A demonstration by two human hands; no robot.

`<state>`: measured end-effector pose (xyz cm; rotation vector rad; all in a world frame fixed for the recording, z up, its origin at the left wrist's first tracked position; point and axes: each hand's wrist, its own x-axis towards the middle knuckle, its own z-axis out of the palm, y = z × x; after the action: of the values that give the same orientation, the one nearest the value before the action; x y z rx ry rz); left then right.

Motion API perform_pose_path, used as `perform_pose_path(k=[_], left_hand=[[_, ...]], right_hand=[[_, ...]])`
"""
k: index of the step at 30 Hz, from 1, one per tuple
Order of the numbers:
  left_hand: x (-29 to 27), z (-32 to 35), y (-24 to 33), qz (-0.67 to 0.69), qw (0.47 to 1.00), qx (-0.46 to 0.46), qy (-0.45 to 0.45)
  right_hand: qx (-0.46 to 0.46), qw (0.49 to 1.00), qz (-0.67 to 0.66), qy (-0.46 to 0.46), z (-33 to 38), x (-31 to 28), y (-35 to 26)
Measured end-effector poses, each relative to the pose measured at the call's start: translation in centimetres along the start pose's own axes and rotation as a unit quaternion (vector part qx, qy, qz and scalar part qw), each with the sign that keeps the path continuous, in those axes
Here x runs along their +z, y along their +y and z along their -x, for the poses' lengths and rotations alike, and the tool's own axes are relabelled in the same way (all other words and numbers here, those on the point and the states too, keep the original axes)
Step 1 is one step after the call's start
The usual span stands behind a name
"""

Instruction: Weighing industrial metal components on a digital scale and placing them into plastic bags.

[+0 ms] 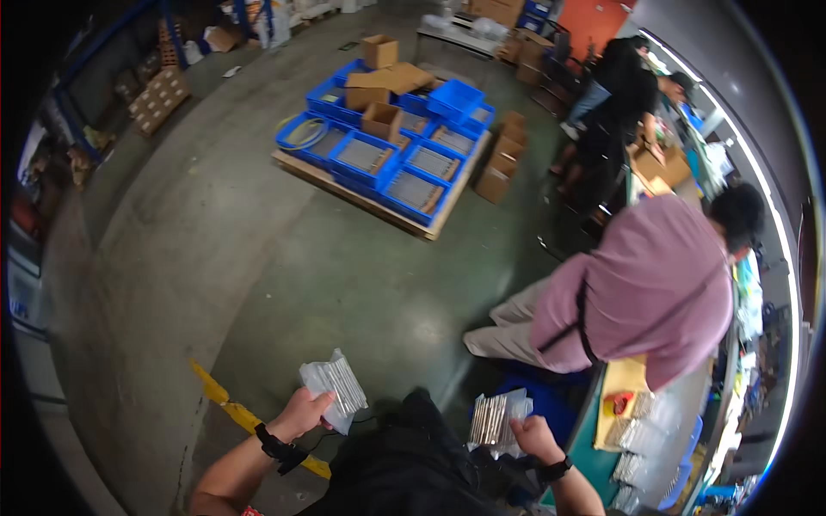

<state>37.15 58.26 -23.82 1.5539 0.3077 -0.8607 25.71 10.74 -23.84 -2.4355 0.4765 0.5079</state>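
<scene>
My left hand pinches a flat, clear-plastic-wrapped pack of silvery rods, thumb on top; its rods run away from me, far ends leaning left. Well apart, my right fingers grip another clear-wrapped silvery rod pack by its right edge, rods pointing almost straight ahead.

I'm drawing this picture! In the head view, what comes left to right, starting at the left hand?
Left hand, its plastic packet of silvery rods, black clothing, second packet, right hand, plastic packets on the workbench.
</scene>
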Motion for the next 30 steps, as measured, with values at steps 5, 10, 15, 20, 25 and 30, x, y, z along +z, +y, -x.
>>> perform_pose_path(k=[5,10,15,20,25,30], left_hand=[[-12.4,-2.3,5.3,0.136,0.975,0.036,0.173],[-23.8,-6.6,11.0,0.221,0.914,0.06,0.335],[-38.8,-11.5,16.2,0.262,0.9,0.048,0.344],[-53.8,-19.0,24.5,0.286,0.895,0.03,0.341],[-70.0,-26.0,35.0,0.224,0.916,0.016,0.333],[-87.9,-35.3,45.0,0.166,0.939,0.022,0.299]], right_hand=[[-0.063,0.994,0.07,-0.053,-18.9,0.8,-14.5],[-0.1,0.983,0.136,-0.068,-36.8,1.0,-31.2],[-0.159,0.975,0.138,-0.073,-51.8,1.6,-49.1],[-0.229,0.958,0.142,-0.097,-66.1,3.5,-66.3],[-0.149,0.982,0.084,-0.078,-77.9,5.9,-84.1],[-0.159,0.982,0.084,-0.053,-91.4,9.6,-99.8]])
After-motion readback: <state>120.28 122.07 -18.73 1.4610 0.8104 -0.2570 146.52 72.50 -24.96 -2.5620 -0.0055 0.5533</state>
